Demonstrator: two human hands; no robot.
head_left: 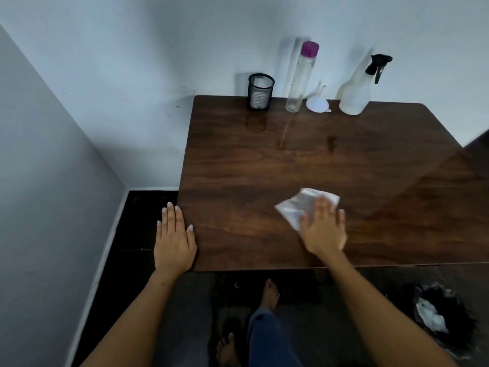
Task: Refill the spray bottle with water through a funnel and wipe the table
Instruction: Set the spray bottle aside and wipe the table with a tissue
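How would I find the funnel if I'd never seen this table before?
Look along the far edge of the brown table, by the wall, where four things stand in a row. The funnel sits between the tall clear bottle with the purple cap and the spray bottle. It is the smallest: a white cone, wide end down.

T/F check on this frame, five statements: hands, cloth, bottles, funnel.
1. The right hand presses a white cloth flat on the table. True.
2. The left hand holds the spray bottle. False: it rests on the table's left edge; the bottle stands alone by the wall.
3. The funnel sits in the spray bottle's neck. False: it lies on the table beside it.
4. The clear bottle has a purple cap. True.
5. The mesh cup lies tipped over. False: upright.
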